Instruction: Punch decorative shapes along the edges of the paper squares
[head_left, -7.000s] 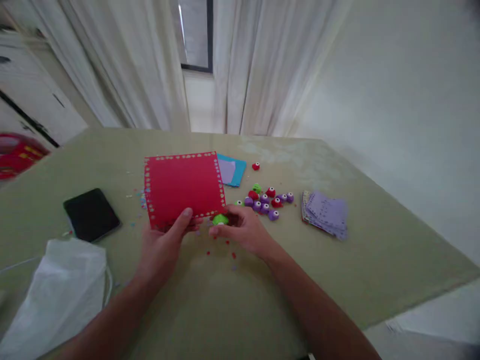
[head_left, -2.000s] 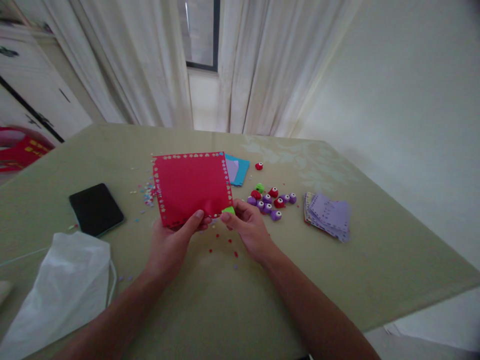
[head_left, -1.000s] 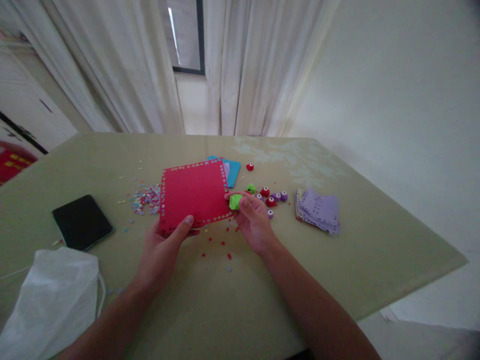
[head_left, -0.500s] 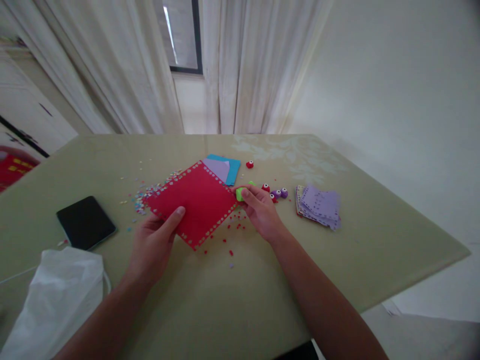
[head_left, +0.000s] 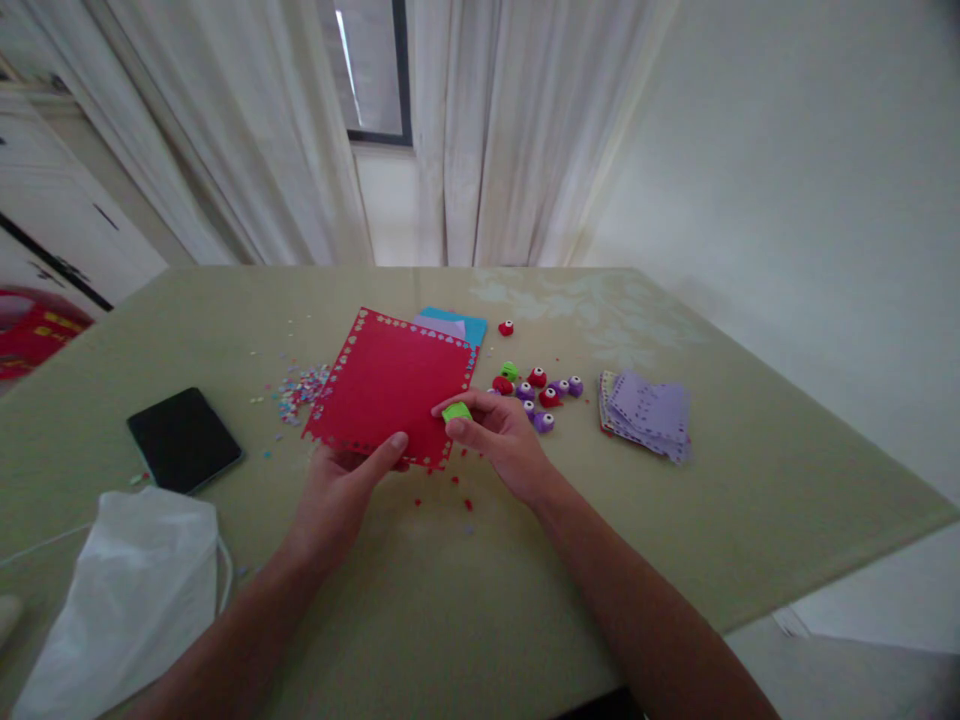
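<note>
My left hand [head_left: 352,490] grips a square sheet of red paper [head_left: 397,385] at its near edge, thumb on top. Small punched shapes run along the paper's edges. In my right hand [head_left: 506,440], a small green paper punch [head_left: 456,412] is pinched between thumb and fingers, at the sheet's right edge. Whether the punch is around the edge or only beside it, I cannot tell. Red paper bits [head_left: 468,504] lie on the table below the sheet. Behind the sheet, partly hidden, are blue paper [head_left: 474,328] and lilac paper [head_left: 448,326].
Several red and purple punches with eyes [head_left: 549,397] and another green one [head_left: 509,371] stand right of the sheet. Farther right lies a stack of punched lilac paper [head_left: 651,410]. On the left are confetti [head_left: 300,390], a black tablet [head_left: 185,440] and a white bag [head_left: 142,570].
The red sheet has been turned in my left hand, so a different edge faces my right hand. My right hand with the green punch has moved slightly left and nearer to me.
</note>
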